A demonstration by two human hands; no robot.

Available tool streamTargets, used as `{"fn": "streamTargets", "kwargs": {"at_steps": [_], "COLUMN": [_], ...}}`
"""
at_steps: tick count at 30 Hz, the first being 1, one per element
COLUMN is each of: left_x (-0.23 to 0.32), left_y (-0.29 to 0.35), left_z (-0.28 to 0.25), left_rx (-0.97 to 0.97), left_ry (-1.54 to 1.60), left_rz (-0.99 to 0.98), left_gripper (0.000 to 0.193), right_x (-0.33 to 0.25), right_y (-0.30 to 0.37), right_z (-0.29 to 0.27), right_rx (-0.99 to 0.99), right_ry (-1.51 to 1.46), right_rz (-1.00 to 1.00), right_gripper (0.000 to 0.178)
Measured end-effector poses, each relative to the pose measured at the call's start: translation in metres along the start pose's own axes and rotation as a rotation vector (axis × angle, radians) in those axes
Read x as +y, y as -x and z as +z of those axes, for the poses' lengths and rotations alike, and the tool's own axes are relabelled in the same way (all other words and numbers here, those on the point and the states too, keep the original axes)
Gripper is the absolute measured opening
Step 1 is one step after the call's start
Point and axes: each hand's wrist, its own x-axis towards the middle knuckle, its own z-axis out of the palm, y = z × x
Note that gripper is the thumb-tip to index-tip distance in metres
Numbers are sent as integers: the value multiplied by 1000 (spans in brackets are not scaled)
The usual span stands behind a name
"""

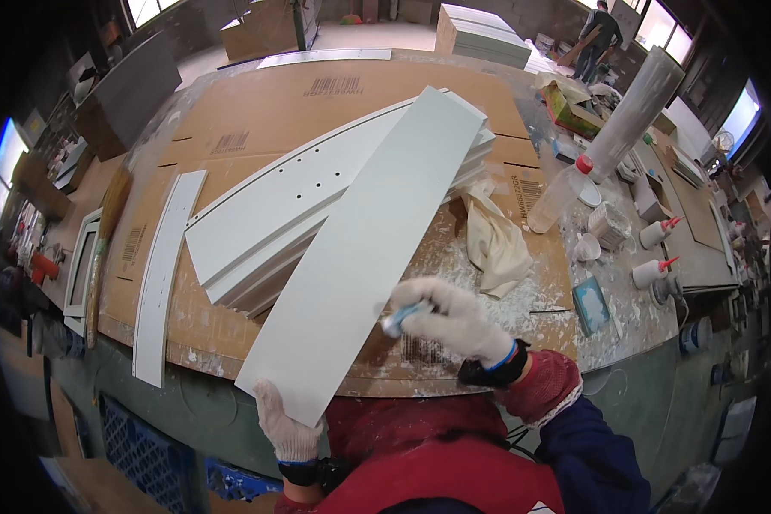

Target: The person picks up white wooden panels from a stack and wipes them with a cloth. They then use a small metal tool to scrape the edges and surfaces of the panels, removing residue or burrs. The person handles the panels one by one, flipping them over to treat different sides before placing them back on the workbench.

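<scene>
1. In the head view, a long flat pale grey painted board [364,257] is seen lying slantwise over a stack of similar pale grey curved panels [274,214] on a workbench covered with brown cardboard [265,103]; its near end hangs out over the bench edge.
2. The left hand [287,424], in a white knitted glove, is closed around this near lower corner, with the fingers under the edge.
3. The right hand [454,321], gloved also, is closed on a small blue and white tool [403,315], whose tip is placed at the right long edge of the board; what kind of tool it is cannot be told.
4. The board is judged stiff, thin and rather light, but long, so it can be expected to swing or tip when it is held at one end only. The painted face seems smooth and easy to scratch; a hold on both long edges near the middle is judged safer.
5. A crumpled beige cloth [497,244] and a clear plastic bottle with red cap [561,193] are seen just beside.
</scene>
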Motion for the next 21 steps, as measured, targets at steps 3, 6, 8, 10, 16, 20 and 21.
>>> {"fn": "streamTargets", "kwargs": {"at_steps": [3,6,8,10,16,20,21], "left_x": [1,-2,-4,-1,-4,-5,-3], "left_y": [4,-1,-5,1,3,2,3], "left_z": [17,-14,-15,16,21,6,5], "left_rx": [145,47,52,217,244,230,202], "left_ry": [-16,-866,-889,-115,-54,-85,-86], "left_rz": [33,393,397,63,109,133,116], "left_gripper": [40,41,42,42,43,49,49], "right_x": [-19,-39,-65,-84,-118,-112,-118], "right_y": [-27,-70,-107,-151,-241,-266,-266], "right_z": [-61,-119,-150,-181,-206,-216,-218], "right_rx": [346,526,551,584,492,365,355], "right_ry": [223,321,530,734,1161,1289,1344], "right_rz": [-78,-196,-215,-220,-255,-237,-212], "right_gripper": [27,27,26,28,26,23,23]}}
